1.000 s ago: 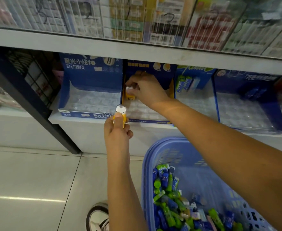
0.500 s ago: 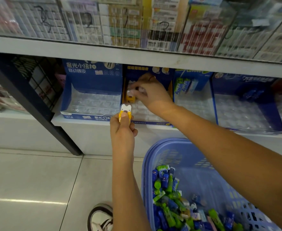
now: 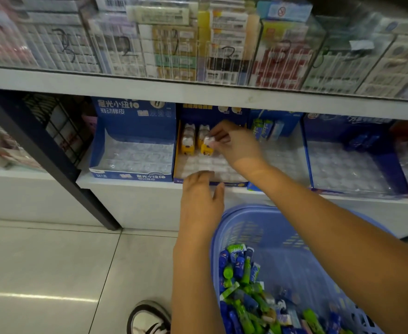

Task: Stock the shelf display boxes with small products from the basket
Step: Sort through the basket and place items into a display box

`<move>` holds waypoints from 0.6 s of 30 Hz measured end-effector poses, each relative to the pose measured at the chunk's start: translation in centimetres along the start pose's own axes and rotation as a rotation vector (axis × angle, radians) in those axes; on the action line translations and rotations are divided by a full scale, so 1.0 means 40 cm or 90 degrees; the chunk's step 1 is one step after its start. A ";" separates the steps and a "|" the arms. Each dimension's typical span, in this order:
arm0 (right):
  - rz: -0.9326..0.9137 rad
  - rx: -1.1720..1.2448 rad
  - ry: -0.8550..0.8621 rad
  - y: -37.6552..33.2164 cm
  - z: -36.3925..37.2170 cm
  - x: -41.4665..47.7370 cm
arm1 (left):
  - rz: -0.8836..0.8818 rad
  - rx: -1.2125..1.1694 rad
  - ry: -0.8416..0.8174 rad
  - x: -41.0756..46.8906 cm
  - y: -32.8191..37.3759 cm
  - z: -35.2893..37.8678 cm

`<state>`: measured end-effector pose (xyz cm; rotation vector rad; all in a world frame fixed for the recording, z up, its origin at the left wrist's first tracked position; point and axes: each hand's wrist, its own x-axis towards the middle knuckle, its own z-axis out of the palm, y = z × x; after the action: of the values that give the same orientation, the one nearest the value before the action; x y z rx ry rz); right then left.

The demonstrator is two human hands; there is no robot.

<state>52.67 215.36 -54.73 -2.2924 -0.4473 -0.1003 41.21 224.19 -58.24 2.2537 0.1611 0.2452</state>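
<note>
The middle display box point(image 3: 179, 150), blue with yellow inner walls, holds a clear moulded tray. Two short rows of yellow-and-white products point(image 3: 188, 141) stand at the back left of that tray. The right hand point(image 3: 236, 143) reaches into this box from the right, thumb and fingertips pinching one yellow-and-white product point(image 3: 207, 145) at the front of the second row.

The left hand point(image 3: 200, 201) lies at the box's front rim with its back to the camera. Its fingers are curled forward over the edge, and whether it holds anything cannot be told.

Just left of the middle box, a blue display box point(image 3: 133, 116) holds a clear tray. Just right of it, another blue box point(image 3: 294, 121) has green and blue tubes point(image 3: 265, 128) at its back. A fourth box point(image 3: 347, 126) farther right has blue pieces at its back.

All the boxes stand along the white shelf lip point(image 3: 125, 186), under an upper shelf point(image 3: 149, 90) of clear bins.

Below and right of the middle box is the lilac basket point(image 3: 246, 213), with blue and green products point(image 3: 244, 285) heaped inside. Tiled floor point(image 3: 41, 261) lies open below and left of the box, with a shoe point(image 3: 149, 319) on it.
</note>
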 end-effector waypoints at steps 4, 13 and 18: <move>-0.069 -0.117 -0.039 -0.001 0.024 0.015 | 0.006 0.042 -0.017 0.004 -0.006 0.008; -0.086 -0.227 -0.082 -0.020 -0.003 0.039 | 0.010 0.026 -0.036 0.004 -0.005 -0.002; -0.090 -0.139 -0.067 -0.005 -0.074 -0.074 | 0.040 -0.093 0.043 -0.015 0.048 -0.003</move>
<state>50.03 212.52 -53.18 -2.4854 -0.6830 -0.1036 40.66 222.95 -56.76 2.1083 0.1046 0.3550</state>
